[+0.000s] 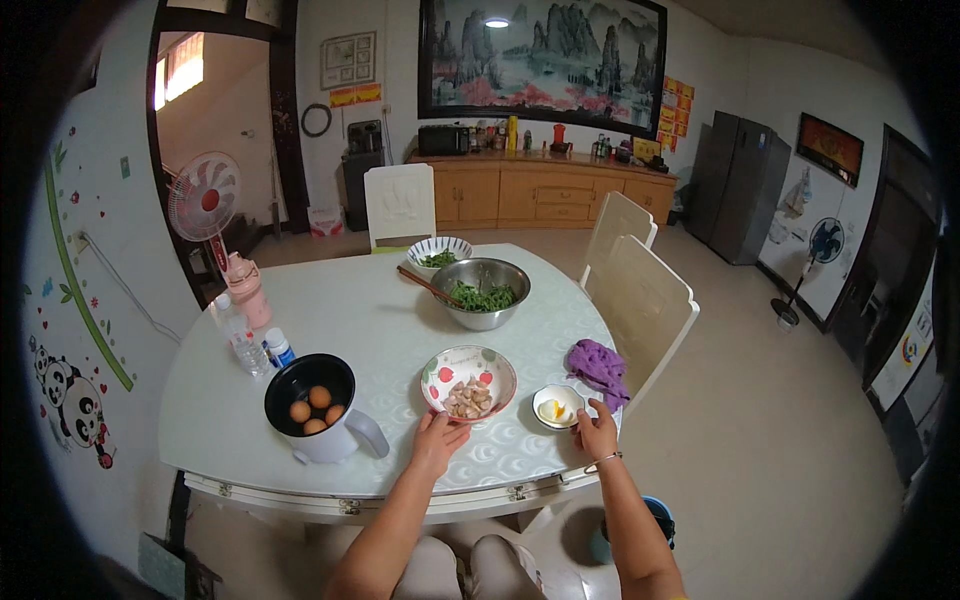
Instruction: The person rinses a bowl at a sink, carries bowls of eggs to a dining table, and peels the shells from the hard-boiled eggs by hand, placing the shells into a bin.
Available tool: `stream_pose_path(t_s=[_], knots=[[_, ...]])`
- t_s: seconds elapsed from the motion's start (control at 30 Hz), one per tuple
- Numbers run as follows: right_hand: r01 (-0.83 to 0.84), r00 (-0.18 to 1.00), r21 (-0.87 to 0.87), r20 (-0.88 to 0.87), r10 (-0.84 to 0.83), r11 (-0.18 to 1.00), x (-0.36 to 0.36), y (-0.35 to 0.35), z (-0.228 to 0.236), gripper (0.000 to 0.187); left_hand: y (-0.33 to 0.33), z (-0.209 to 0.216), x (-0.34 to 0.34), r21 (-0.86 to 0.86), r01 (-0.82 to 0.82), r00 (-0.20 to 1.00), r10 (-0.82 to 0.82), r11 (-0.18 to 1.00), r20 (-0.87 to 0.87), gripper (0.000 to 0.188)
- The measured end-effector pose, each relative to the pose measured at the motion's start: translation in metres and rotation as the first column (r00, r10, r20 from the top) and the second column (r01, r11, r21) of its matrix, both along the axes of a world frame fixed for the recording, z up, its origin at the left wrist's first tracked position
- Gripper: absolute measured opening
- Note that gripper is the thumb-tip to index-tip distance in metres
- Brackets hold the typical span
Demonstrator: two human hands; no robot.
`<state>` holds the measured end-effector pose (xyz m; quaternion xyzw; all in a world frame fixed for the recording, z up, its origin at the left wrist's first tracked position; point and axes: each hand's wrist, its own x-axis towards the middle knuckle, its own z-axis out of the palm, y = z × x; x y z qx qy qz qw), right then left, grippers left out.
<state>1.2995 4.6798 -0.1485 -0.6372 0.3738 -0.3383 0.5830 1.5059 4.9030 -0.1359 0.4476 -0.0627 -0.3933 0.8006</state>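
A bowl with a red fruit pattern stands near the front of the table, holding pale pinkish pieces that look like garlic cloves. My left hand has its fingers closed on the bowl's near rim. To the right is a small white dish with white and yellow food in it, apparently a piece of egg. Thumb and fingers of my right hand hold that dish at its right edge. A purple cloth lies crumpled just beyond this hand.
On the left stands a black-lined pot with several brown eggs, beside bottles. Farther back, a steel bowl of chopped greens carries brown chopsticks, near a striped bowl. White chairs flank the table; a bucket sits below.
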Motion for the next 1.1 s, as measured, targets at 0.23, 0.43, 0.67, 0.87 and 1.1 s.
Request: stream_pose_path(t_s=[0.23,0.43,0.67,0.87,1.1], knots=[[0.094,0.985,-0.116,0.154,-0.076,0.989,-0.005,0.011,-0.009,0.038,0.047,0.013,-0.045,0.059,-0.204,0.958,0.187,0.977,0.217,0.035],[0.185,0.935,-0.159,0.333,-0.123,0.97,-0.007,0.023,-0.009,0.018,0.106,-0.001,-0.044,-0.096,-0.653,0.566,0.568,0.751,0.597,0.042],[0.188,0.943,-0.139,0.301,-0.139,0.972,-0.005,0.025,-0.011,0.015,0.095,0.006,-0.013,0.039,-0.492,0.673,0.352,0.87,0.651,0.062],[0.179,0.949,-0.16,0.29,-0.127,0.971,-0.005,0.023,-0.013,0.013,0.058,-0.003,-0.006,0.068,-0.486,0.695,0.339,0.871,0.634,0.064],[0.171,0.946,-0.194,0.305,-0.106,0.966,-0.008,0.017,-0.022,0.013,0.034,-0.004,-0.006,0.074,-0.374,0.744,0.252,0.924,0.618,0.075]])
